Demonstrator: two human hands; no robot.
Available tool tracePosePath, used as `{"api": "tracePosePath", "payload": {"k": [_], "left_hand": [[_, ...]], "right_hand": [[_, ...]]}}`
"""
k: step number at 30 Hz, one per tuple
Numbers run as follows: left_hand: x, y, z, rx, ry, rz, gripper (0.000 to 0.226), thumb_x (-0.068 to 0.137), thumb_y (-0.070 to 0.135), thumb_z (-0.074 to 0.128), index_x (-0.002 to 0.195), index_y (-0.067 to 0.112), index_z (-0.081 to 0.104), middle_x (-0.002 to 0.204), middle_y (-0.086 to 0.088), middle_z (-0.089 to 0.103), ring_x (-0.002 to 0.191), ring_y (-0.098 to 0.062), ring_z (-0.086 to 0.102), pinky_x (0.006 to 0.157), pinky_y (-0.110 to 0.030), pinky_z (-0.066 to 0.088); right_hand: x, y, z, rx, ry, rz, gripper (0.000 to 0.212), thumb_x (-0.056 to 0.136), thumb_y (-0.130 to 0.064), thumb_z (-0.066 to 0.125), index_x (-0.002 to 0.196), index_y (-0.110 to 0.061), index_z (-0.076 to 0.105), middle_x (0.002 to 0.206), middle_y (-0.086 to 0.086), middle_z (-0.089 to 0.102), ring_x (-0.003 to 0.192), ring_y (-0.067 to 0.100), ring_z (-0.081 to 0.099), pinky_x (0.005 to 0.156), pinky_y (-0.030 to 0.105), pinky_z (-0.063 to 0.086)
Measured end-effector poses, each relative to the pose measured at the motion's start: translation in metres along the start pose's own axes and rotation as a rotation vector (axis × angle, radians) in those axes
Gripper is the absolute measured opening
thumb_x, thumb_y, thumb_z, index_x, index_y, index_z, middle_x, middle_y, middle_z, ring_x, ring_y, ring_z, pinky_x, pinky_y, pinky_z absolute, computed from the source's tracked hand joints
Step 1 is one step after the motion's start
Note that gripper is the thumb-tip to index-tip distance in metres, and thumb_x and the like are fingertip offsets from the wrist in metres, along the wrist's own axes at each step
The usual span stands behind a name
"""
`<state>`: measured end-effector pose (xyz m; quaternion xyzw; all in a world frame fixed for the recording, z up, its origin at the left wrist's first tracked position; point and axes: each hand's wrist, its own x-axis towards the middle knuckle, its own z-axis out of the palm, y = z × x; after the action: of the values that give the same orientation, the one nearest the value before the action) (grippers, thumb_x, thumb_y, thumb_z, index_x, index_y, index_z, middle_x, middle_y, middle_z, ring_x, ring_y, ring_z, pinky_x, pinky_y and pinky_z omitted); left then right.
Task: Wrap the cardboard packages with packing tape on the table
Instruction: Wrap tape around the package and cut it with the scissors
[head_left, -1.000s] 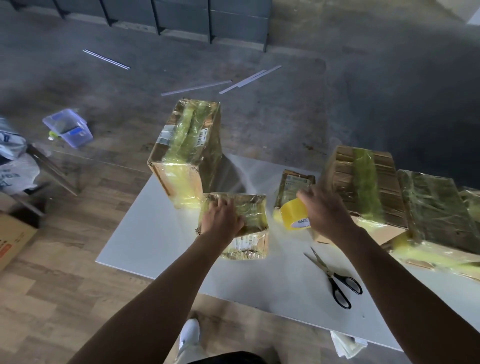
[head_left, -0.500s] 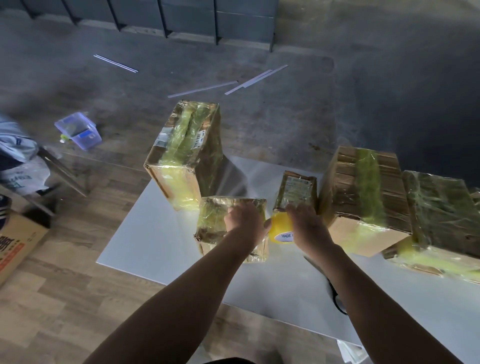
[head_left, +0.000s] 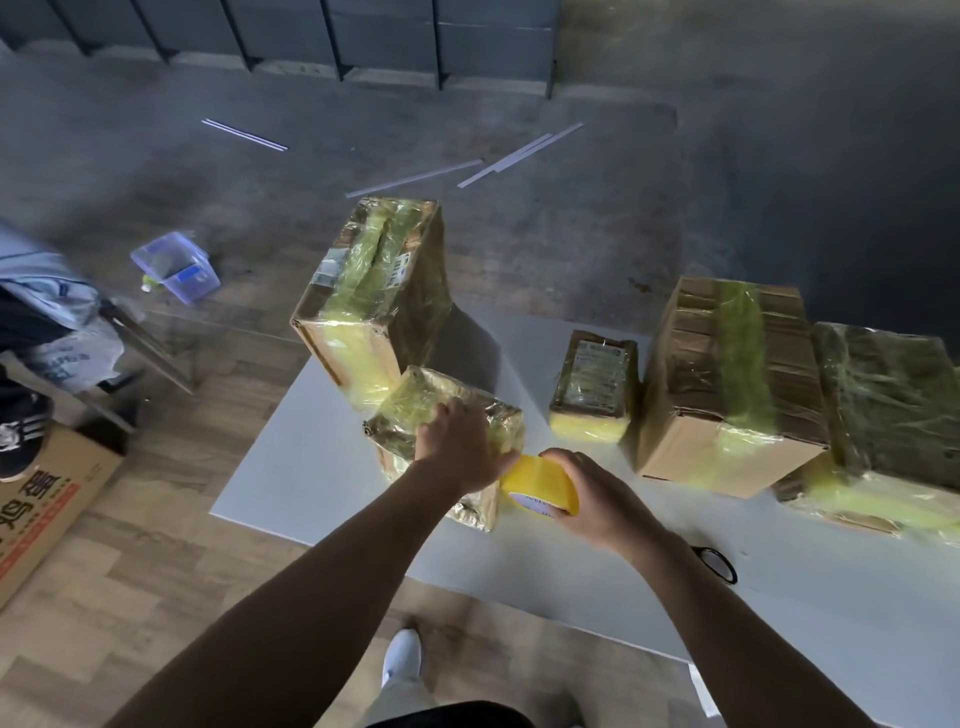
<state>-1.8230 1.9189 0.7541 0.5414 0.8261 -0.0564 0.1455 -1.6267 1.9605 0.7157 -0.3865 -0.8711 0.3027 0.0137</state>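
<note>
Single head-worn camera looks down on the table (head_left: 311, 467).
I get just one view: from standing height, facing forward and tilted steeply down, table close below, grey floor (head_left: 727, 156) stretching away toward the top edge.

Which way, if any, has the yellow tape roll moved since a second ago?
Yes. The yellow tape roll, gripped by the right hand, has drawn back and to the left, away from the small taped package behind it.

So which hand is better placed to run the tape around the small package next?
Right, probably. The right hand grips the tape roll close beside the small package, while the left hand holds that package on the table, so it is busy.
</note>
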Motion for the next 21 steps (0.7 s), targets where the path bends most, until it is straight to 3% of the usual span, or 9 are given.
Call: {"api": "tracePosePath", "payload": {"k": [7,10,16,21], "left_hand": [[-0.004,0.01,0.0,0.03,-0.009,-0.058,0.076,0.088,0.06,0.047,0.138,0.005,0.031,0.134,-0.015,0.039,0.124,-0.032,0.038,0.095,-0.044,0.042],[-0.007,0.012,0.0,0.032,-0.008,-0.081,0.073,0.088,0.057,0.047,0.138,0.006,0.032,0.133,-0.015,0.039,0.123,-0.032,0.038,0.094,-0.044,0.042],[-0.007,0.014,-0.006,0.08,-0.047,-0.092,0.096,0.08,0.073,0.051,0.142,0.003,0.028,0.136,-0.018,0.039,0.125,-0.033,0.039,0.092,-0.042,0.045],[-0.016,0.018,-0.01,0.011,-0.008,-0.049,0.071,0.088,0.05,0.053,0.138,0.003,0.032,0.132,-0.019,0.042,0.123,-0.034,0.041,0.095,-0.042,0.046]], "right_hand": [[0.0,0.006,-0.005,-0.276,0.004,-0.014,0.064,0.086,-0.031,0.062,0.142,-0.036,0.032,0.117,0.0,0.051,0.109,0.024,0.053,0.083,0.033,0.039],[-0.001,0.007,0.0,-0.34,-0.043,0.017,0.061,0.088,-0.042,0.059,0.141,-0.036,0.031,0.115,0.001,0.051,0.113,0.025,0.053,0.083,0.035,0.04],[-0.002,-0.01,0.009,-0.309,-0.043,0.064,0.061,0.091,-0.056,0.051,0.142,-0.032,0.029,0.12,0.004,0.049,0.112,0.031,0.054,0.088,0.037,0.041],[-0.007,-0.016,0.0,-0.327,0.044,0.052,0.064,0.091,-0.05,0.053,0.146,-0.032,0.027,0.12,0.005,0.049,0.114,0.029,0.051,0.087,0.038,0.04]]}}
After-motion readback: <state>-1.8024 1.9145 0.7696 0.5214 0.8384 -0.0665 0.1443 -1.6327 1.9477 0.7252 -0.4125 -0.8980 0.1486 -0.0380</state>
